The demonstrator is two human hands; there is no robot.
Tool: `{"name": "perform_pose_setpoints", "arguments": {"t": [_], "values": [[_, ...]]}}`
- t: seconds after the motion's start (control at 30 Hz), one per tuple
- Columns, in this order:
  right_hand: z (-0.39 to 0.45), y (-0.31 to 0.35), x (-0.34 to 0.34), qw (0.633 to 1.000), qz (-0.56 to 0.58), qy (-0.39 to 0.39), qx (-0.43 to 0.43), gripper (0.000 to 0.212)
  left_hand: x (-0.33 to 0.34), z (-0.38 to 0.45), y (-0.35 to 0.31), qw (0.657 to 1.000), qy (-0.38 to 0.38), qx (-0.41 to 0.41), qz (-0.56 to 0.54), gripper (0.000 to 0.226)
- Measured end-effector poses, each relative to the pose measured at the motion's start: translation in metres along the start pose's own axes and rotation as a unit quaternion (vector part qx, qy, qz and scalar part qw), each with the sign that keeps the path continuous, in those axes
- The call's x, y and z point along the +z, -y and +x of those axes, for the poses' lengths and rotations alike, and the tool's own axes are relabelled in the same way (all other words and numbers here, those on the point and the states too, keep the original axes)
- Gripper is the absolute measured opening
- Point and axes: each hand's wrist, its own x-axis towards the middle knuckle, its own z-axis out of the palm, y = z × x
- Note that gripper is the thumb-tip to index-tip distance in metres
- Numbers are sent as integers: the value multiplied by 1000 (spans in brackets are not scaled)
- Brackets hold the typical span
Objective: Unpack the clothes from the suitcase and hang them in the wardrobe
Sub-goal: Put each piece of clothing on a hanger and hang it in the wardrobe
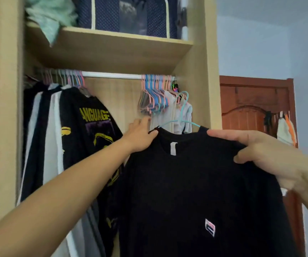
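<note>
Right hand [264, 154] pinching one shoulder of the black long-sleeved cotton top [195, 191], left hand [142, 135] gripping the other, its pale-blue wire hanger [182, 115] riding just below the white wardrobe rail [112, 75] — best lift level and aim the hook for the bare gap between the hanger clusters.

A brown wooden door [255, 108] stands to the right, with a pale blue wall [260, 43] above and beside it. On the door's right edge hang a few small items [286, 130], white and orange with something dark just beside them; they are too blurred to identify. Up high, a navy dotted storage bag [130, 13] with cream trim and a clear window sits on the top shelf. At its left, touching it, lies a crumpled mint-green cloth [51, 17], one corner drooping over the shelf's front edge.
</note>
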Motion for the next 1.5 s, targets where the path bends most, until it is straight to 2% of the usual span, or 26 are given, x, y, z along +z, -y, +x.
{"name": "perform_pose_setpoints", "arguments": {"t": [0.13,0.23,0.33,0.43,0.57,0.67,0.8,0.9,1.07,1.13,1.2,1.27,1.33,1.37,1.43,1.5], "values": [[56,31,44,996,-3,-88,-34,75,-62,-12,111,984,-115,20,132,57],[107,55,79,991,-23,-120,-49,74,-101,-24,191,948,-207,26,240,51],[174,83,119,982,-72,-153,-85,66,-138,-31,253,911,-265,-23,316,57],[232,102,158,975,-111,-163,-104,58,-168,-35,294,897,-311,-106,296,67],[311,101,207,976,-108,-157,-110,56,-184,-33,343,909,-281,-219,214,83],[363,127,220,970,-112,-174,-124,45,-176,-32,359,900,-307,-225,210,80],[429,170,237,951,-221,-169,-135,38,-172,-30,364,885,-346,-207,233,77],[461,168,255,929,-305,-165,-127,38,-172,-30,369,883,-347,-204,241,78],[480,156,267,921,-351,-127,-115,33,-172,-31,372,879,-356,-196,248,78],[473,155,268,931,-331,-112,-108,34,-172,-30,372,879,-358,-192,250,78],[464,149,273,951,-263,-121,-110,41,-171,-30,372,878,-361,-189,250,79],[452,138,280,967,-204,-125,-86,35,-170,-31,372,878,-364,-185,250,79],[447,130,289,980,-173,-96,-28,29,-169,-31,372,876,-369,-181,251,79],[445,129,295,984,-163,-75,-5,34,-169,-31,372,877,-369,-180,250,79],[451,136,310,987,-154,-54,-3,42,-170,-31,372,878,-369,-179,248,79],[454,150,339,988,-152,-14,-30,40,-170,-32,371,878,-369,-179,246,79]]}}
